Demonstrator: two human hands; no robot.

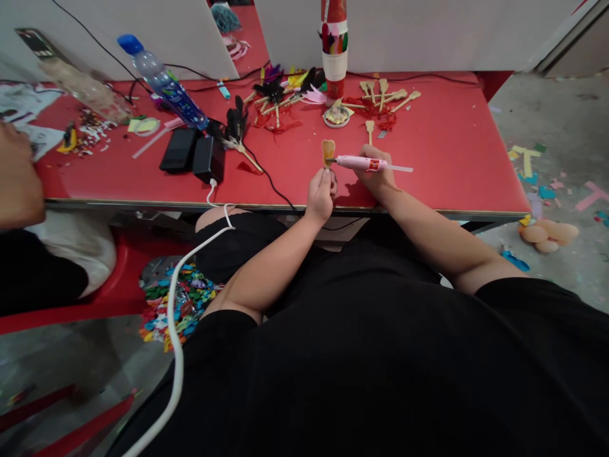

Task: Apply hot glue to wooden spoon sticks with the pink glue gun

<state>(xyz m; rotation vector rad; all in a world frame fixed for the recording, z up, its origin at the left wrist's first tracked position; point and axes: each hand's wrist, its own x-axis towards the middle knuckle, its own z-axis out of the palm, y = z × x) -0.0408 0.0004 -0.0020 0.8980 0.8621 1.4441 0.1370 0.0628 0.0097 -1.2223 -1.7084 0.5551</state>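
Observation:
My left hand (322,193) pinches the stem of a small wooden stick (328,150) with a wide, flat head, held upright over the table's front part. In my right hand (378,172) is a pink glue pen (359,163) with a clear glue stick (400,169) poking out of its rear end. Its dark tip touches or almost touches the stick's head, where a shiny amber patch shows. Just beyond my right hand lies another wooden stick (370,129). A small round dish (337,115) holding pale bits sits behind the held stick.
Several wooden sticks (383,94) with red strings lie at the back right. Feathered sticks (272,92), a red cup stack (335,76), a blue-capped bottle (166,86) and a black adapter (209,158) stand on the red table (451,146). A white cable (177,317) runs past my left arm. Another person's arm (19,178) is at left.

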